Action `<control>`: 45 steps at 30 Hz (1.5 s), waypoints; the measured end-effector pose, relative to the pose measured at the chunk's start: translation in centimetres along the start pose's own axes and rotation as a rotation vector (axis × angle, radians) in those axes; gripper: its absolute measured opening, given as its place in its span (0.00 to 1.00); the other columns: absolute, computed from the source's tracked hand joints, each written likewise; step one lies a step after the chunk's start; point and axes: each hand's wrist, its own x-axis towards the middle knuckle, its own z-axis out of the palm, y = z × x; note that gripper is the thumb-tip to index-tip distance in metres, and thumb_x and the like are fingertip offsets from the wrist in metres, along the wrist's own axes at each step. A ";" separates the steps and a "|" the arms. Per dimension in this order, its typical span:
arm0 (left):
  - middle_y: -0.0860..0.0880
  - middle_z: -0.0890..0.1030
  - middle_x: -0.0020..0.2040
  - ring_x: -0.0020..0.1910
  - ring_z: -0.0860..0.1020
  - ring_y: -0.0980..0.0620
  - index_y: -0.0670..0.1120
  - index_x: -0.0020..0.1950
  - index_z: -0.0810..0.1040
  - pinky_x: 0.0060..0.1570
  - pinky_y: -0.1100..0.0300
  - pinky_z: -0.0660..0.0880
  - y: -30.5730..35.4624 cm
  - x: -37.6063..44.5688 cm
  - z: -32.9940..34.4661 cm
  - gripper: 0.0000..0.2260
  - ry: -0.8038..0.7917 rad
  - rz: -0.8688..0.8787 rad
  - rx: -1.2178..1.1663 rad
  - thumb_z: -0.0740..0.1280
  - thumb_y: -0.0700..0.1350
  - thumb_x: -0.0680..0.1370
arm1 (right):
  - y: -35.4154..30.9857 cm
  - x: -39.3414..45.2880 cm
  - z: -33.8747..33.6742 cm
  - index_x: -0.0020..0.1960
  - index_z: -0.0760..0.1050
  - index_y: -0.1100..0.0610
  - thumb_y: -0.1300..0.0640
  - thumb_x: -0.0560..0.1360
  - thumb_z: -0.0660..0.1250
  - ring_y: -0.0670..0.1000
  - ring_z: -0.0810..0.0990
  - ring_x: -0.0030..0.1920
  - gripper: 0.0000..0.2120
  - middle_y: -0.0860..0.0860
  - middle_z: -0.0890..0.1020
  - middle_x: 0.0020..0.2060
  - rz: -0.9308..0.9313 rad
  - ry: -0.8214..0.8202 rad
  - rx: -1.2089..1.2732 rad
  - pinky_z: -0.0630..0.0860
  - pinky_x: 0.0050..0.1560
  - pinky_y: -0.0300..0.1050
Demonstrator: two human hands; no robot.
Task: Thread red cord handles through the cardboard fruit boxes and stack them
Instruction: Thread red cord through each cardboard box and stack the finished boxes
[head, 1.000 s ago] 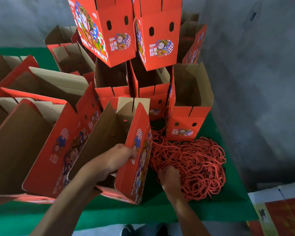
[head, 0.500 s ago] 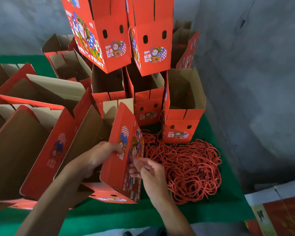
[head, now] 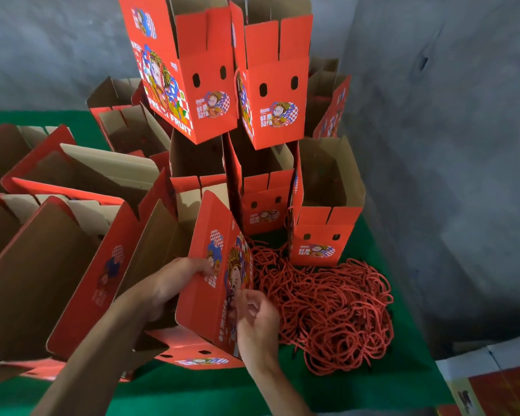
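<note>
A red cardboard fruit box [head: 206, 298] lies tilted in front of me on the green cloth. My left hand [head: 168, 285] grips its open edge, fingers inside and thumb on the printed red side. At the box's right face, my right hand [head: 254, 313] pinches something thin against the cartoon print; whether it is a cord end is hard to tell. A big tangle of red cords [head: 327, 307] lies just right of the box. Behind stand stacks of finished boxes [head: 270, 85], some with cord handles showing.
Several open unthreaded boxes [head: 57, 235] lean in rows at the left. A lone upright box [head: 321, 214] stands behind the cord pile. A grey concrete wall [head: 448, 145] closes the right side. Printed cartons [head: 493, 385] lie at the lower right.
My right hand left the cord pile and came up to the box's right face. My left hand turned the box a little nearer to me and more upright.
</note>
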 end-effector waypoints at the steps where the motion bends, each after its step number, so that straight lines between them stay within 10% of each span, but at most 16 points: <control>1: 0.36 0.80 0.64 0.63 0.78 0.36 0.39 0.69 0.74 0.66 0.39 0.74 -0.1 0.0 -0.2 0.19 -0.002 -0.004 -0.008 0.67 0.46 0.80 | -0.1 0.1 0.1 0.49 0.81 0.51 0.48 0.82 0.68 0.47 0.85 0.42 0.08 0.46 0.86 0.40 -0.011 -0.003 -0.019 0.81 0.45 0.43; 10: 0.47 0.87 0.49 0.47 0.87 0.46 0.50 0.63 0.77 0.42 0.55 0.82 -0.1 -0.2 -0.5 0.33 -0.139 0.017 0.004 0.72 0.66 0.63 | -0.2 0.0 1.0 0.49 0.80 0.48 0.44 0.83 0.64 0.44 0.86 0.42 0.10 0.44 0.86 0.41 -0.163 0.006 -0.150 0.83 0.43 0.46; 14: 0.41 0.86 0.54 0.54 0.85 0.40 0.49 0.59 0.82 0.45 0.47 0.83 -0.6 0.8 0.4 0.37 -0.179 -0.023 -0.152 0.57 0.78 0.72 | 0.8 0.2 0.5 0.48 0.80 0.49 0.44 0.82 0.65 0.48 0.85 0.41 0.10 0.44 0.84 0.40 -0.264 0.045 -0.210 0.82 0.42 0.54; 20: 0.41 0.87 0.43 0.44 0.86 0.43 0.39 0.46 0.86 0.47 0.44 0.84 -2.2 2.7 3.6 0.13 -0.185 0.084 0.383 0.64 0.44 0.82 | 2.2 0.9 -1.5 0.46 0.81 0.45 0.57 0.81 0.68 0.50 0.84 0.42 0.09 0.48 0.84 0.40 -0.182 0.017 -0.276 0.82 0.48 0.58; 23: 0.46 0.86 0.41 0.38 0.86 0.52 0.44 0.49 0.81 0.37 0.58 0.83 -2.9 4.1 4.5 0.08 -0.174 0.108 0.543 0.64 0.45 0.82 | 2.7 1.1 -3.0 0.49 0.80 0.33 0.64 0.79 0.68 0.42 0.84 0.43 0.23 0.40 0.84 0.44 -0.092 -0.044 -0.323 0.83 0.48 0.50; 27: 0.51 0.83 0.48 0.41 0.84 0.57 0.48 0.56 0.77 0.39 0.63 0.80 -3.2 5.0 5.1 0.08 -0.128 0.093 0.651 0.62 0.49 0.82 | 2.5 -0.4 -4.2 0.70 0.75 0.49 0.68 0.80 0.66 0.35 0.81 0.59 0.23 0.37 0.83 0.58 -0.391 -0.054 -0.462 0.78 0.59 0.34; 31: 0.45 0.85 0.49 0.41 0.86 0.52 0.42 0.58 0.78 0.41 0.58 0.84 -2.7 5.1 5.2 0.12 -0.186 0.068 0.532 0.65 0.49 0.82 | 3.2 -2.0 -4.4 0.74 0.71 0.41 0.44 0.85 0.59 0.45 0.77 0.68 0.18 0.38 0.74 0.69 -0.621 -0.131 -0.508 0.79 0.62 0.45; 36: 0.40 0.84 0.52 0.47 0.86 0.44 0.39 0.60 0.78 0.49 0.52 0.84 -2.0 4.6 5.4 0.14 -0.105 0.043 0.472 0.65 0.47 0.81 | 3.5 -2.1 -4.4 0.79 0.67 0.53 0.35 0.73 0.75 0.46 0.71 0.76 0.42 0.44 0.71 0.76 -0.556 -0.192 -0.561 0.71 0.73 0.42; 41: 0.46 0.80 0.41 0.32 0.82 0.56 0.43 0.45 0.78 0.31 0.63 0.78 -1.6 4.6 6.0 0.09 0.060 -0.007 0.141 0.62 0.42 0.83 | 3.0 0.2 -5.5 0.75 0.70 0.43 0.36 0.79 0.69 0.40 0.77 0.66 0.27 0.36 0.76 0.68 -0.399 -0.233 -0.546 0.79 0.61 0.46; 45: 0.38 0.81 0.40 0.37 0.78 0.51 0.38 0.48 0.82 0.40 0.59 0.72 -2.0 2.9 5.4 0.20 0.007 0.152 0.151 0.59 0.52 0.85 | 3.6 0.7 -5.5 0.51 0.74 0.41 0.42 0.79 0.70 0.43 0.79 0.45 0.07 0.39 0.79 0.45 -0.394 -0.007 -0.497 0.79 0.42 0.47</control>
